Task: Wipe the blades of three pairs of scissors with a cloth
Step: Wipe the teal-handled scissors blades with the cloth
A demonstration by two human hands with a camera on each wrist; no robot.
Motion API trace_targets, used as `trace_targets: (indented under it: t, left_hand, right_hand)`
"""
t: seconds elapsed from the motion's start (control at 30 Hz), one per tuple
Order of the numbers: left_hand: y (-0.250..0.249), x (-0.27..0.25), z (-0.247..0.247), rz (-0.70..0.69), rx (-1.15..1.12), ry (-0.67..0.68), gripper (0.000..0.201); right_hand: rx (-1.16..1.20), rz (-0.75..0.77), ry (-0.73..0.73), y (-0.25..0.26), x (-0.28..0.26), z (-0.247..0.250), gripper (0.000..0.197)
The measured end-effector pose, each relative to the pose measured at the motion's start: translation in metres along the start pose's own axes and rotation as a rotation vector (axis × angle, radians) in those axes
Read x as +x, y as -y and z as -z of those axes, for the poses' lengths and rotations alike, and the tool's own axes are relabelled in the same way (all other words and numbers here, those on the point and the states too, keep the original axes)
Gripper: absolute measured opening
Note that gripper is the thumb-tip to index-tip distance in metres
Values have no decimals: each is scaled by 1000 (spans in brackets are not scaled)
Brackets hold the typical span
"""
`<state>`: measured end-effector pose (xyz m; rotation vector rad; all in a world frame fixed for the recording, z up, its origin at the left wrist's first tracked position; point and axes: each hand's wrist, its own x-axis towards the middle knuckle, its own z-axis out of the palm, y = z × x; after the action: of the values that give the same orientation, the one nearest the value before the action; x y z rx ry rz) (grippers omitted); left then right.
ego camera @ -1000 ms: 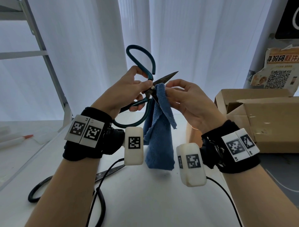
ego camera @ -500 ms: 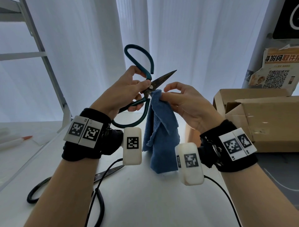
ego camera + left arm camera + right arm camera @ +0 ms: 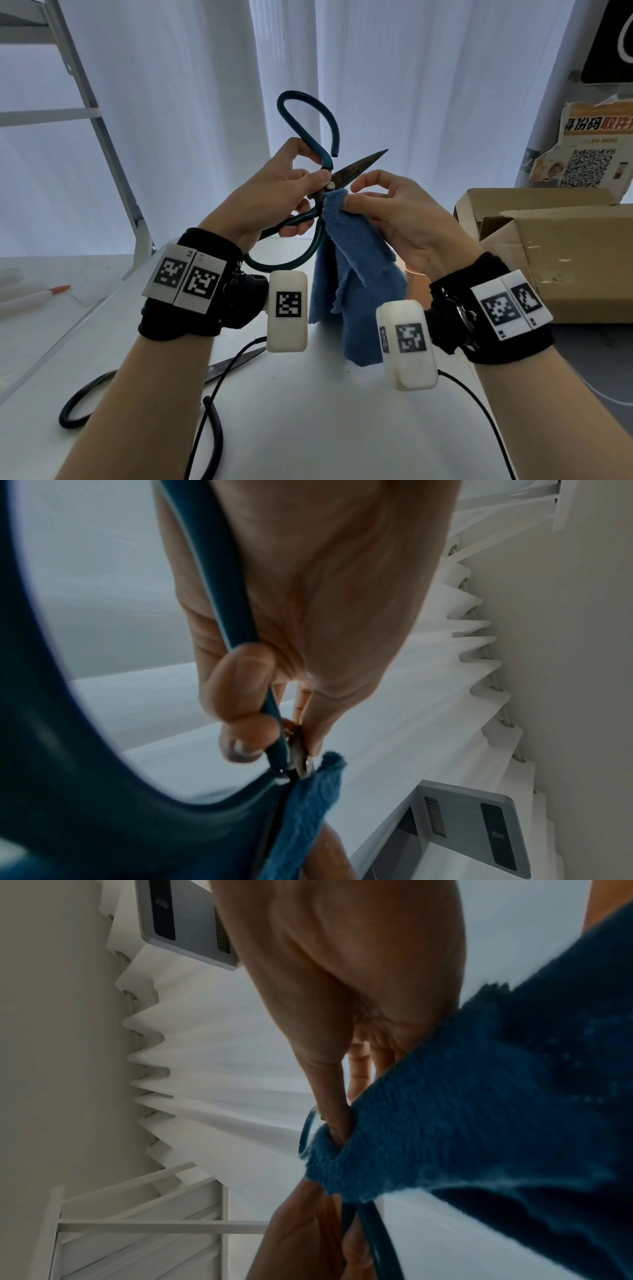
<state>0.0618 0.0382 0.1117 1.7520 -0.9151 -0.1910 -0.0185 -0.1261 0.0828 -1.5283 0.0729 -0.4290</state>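
Note:
My left hand (image 3: 291, 202) grips a pair of teal-handled scissors (image 3: 308, 137) near the pivot and holds them up in front of me, blades spread. The upper blade (image 3: 359, 169) is dark and rusty and points up to the right. My right hand (image 3: 383, 209) pinches a blue cloth (image 3: 352, 274) round the lower blade right at the pivot; that blade is hidden in the cloth, which hangs down below. The left wrist view shows my fingers (image 3: 246, 696) on the teal handle (image 3: 219, 593) with the cloth (image 3: 308, 804) beside the pivot. Black-handled scissors (image 3: 137, 387) lie on the table at lower left.
The white table (image 3: 308, 428) lies under my arms with black cables (image 3: 212, 428) across it. Open cardboard boxes (image 3: 555, 253) stand at the right. A pen with a red tip (image 3: 34, 296) lies at the far left. White curtains (image 3: 428, 85) hang behind, with a white ladder-like frame (image 3: 102, 137) at the left.
My right hand slid the cloth along the lower blade toward the pivot. The scissors stayed raised in my left hand, shifting slightly.

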Motion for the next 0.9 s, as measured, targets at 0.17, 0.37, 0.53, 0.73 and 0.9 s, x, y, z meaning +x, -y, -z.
trace_targets:
  t: [0.17, 0.37, 0.53, 0.73, 0.9]
  left_hand:
    - [0, 0, 1, 5, 13, -5, 23]
    - [3, 1, 1, 20, 18, -21, 24]
    - [1, -1, 2, 19, 11, -26, 25]
    - [1, 0, 0, 16, 41, -10, 23]
    - [3, 1, 0, 25, 40, -17, 23]
  right_hand:
    - [-40, 10, 0, -1, 2, -1, 26]
    - [-53, 6, -13, -2, 1, -2, 19]
    - [-15, 12, 14, -3, 1, -3, 26]
    - [-50, 0, 8, -2, 1, -3, 27]
    - [-58, -3, -7, -4, 2, -2, 32]
